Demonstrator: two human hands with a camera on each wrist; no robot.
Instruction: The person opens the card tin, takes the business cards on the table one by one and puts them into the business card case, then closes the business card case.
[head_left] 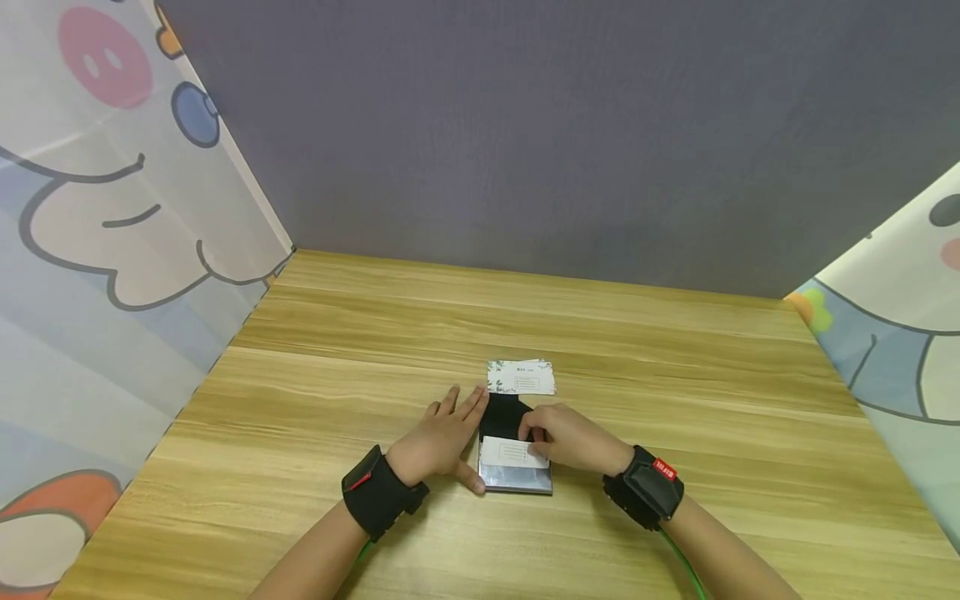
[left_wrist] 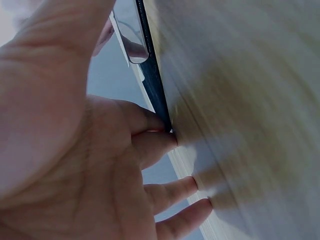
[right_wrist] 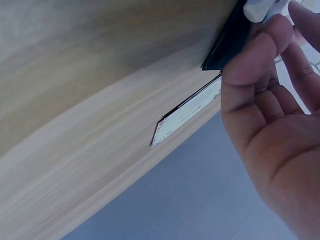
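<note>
A flat case, apparently a card holder (head_left: pixel 517 480), lies on the table with a shiny silver lower part and a black upper part. Across it lies a white printed card (head_left: pixel 504 451), whose right end my right hand (head_left: pixel 566 435) pinches between thumb and curled fingers. My left hand (head_left: pixel 438 446) is spread along the case's left side, fingertips and thumb touching its edge and the tabletop. Just beyond the case sit more white cards (head_left: pixel 521 377) with a leafy print. In the right wrist view, the fingers partly hide the black case (right_wrist: pixel 227 47).
The wood-grain table (head_left: pixel 675 367) stretches around the case on every side. A grey panel (head_left: pixel 525 150) rises at its back edge. Cartoon-printed curtains (head_left: pixel 150 225) hang at both sides. Each wrist wears a black band (head_left: pixel 382 492), with a green cable trailing from it.
</note>
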